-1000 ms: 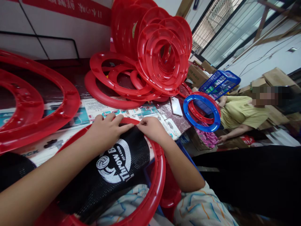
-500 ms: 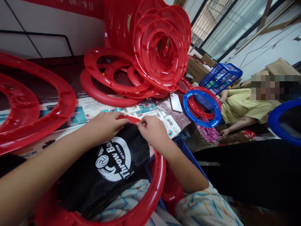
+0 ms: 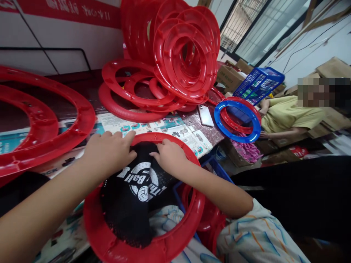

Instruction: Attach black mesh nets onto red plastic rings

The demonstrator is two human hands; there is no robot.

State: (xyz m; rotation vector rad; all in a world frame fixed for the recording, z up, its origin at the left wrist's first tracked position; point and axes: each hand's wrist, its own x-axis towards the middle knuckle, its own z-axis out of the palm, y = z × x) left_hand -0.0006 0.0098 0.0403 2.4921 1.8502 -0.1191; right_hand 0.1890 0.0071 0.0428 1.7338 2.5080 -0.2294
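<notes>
**Left hand (image 3: 109, 149) and right hand (image 3: 170, 155) at the far rim of the red ring (image 3: 196, 212)**

Both hands are partly closed, fingers bent. The left hand lies over the far-left rim, its thumb beside the edge of the black mesh cloth (image 3: 128, 212). The right hand has its thumb and bent fingers at the cloth's far-right edge. Whether either hand pinches the cloth or only presses on it cannot be told.

Step in hand (judged): seating the far edge of the cloth against the ring. The next move appears to call for even tension between the hands, with the edge kept aligned to the rim.

Condition of parts: the ring lies partly over the near edge of the table (image 3: 216, 133) and partly over the person's patterned clothing (image 3: 167, 215). The cloth sits within the ring, following the inner rim at left and lower left. At lower right a gap is uncovered, and the clothing shows through. The white print, including a ball emblem and the word "Ball", is broken by a fold. Small red points show along the lower-left edge; their function is unclear.
</notes>
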